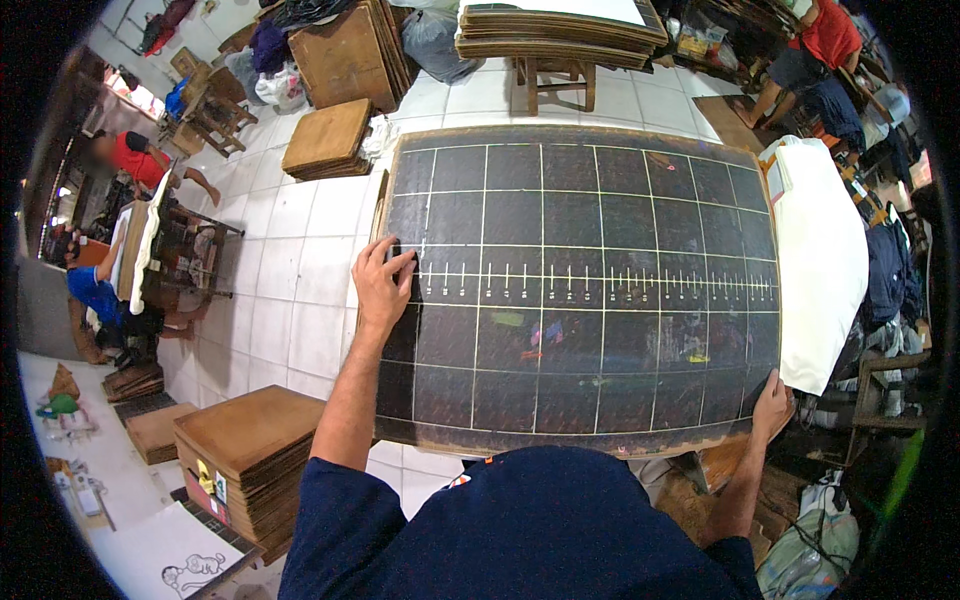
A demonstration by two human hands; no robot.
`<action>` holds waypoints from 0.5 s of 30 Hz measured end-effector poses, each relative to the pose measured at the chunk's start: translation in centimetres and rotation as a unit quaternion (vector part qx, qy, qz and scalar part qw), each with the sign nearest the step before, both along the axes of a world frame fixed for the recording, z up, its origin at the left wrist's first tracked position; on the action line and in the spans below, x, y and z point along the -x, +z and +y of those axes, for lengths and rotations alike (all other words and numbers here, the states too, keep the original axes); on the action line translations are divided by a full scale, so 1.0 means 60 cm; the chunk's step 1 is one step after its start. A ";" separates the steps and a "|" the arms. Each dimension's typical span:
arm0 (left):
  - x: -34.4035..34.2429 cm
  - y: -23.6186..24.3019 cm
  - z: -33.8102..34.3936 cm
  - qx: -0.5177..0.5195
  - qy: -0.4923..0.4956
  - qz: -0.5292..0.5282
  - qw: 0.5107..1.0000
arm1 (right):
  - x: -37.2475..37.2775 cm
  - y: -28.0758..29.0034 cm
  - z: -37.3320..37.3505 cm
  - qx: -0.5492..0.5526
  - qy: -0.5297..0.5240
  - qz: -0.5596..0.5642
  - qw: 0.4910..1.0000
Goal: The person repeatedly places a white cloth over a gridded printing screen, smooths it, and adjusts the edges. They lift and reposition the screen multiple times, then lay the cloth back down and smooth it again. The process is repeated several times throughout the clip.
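In front of me lies a large dark board (570, 340) with a white painted grid, a row of scale marks across its middle and a worn brown rim. My left hand (383, 285) grips its left edge, thumb over the top and fingers bent at the side. At the near right corner, my right hand (772, 408) is closed round the edge, its fingers partly hidden. Colored smudges mark the board's surface. Against its right side hangs white cloth (820, 270), well away from my left hand and just above my right.
Stacked brown boards (250, 430) stand at the lower left. Another board stack (560, 35) rests on a wooden stool beyond. A low board pile (328, 138) sits on the tiled floor (270, 240). People work at the left and far right. Bags and dark clothes crowd the right side.
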State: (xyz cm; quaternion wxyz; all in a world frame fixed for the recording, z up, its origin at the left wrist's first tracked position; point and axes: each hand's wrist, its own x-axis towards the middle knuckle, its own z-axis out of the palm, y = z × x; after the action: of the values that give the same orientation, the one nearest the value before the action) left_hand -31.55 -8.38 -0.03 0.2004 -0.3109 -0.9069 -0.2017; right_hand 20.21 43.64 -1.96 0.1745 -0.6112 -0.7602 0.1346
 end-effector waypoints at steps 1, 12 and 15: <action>0.001 0.009 0.004 0.002 -0.006 -0.019 1.000 | 0.003 0.007 -0.005 0.002 0.002 -0.014 1.000; 0.043 0.040 0.023 0.037 -0.132 -0.045 0.989 | 0.006 0.012 -0.011 0.017 -0.018 -0.025 0.999; 0.046 0.044 0.023 0.072 -0.138 -0.056 0.986 | -0.001 0.003 -0.005 0.033 -0.017 -0.022 0.999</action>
State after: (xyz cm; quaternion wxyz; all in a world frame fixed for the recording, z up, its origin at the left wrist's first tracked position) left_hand -34.31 -7.02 2.61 0.0966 -0.4347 -0.8773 -0.1791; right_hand 20.25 43.35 -1.77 0.1395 -0.6322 -0.7486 0.1431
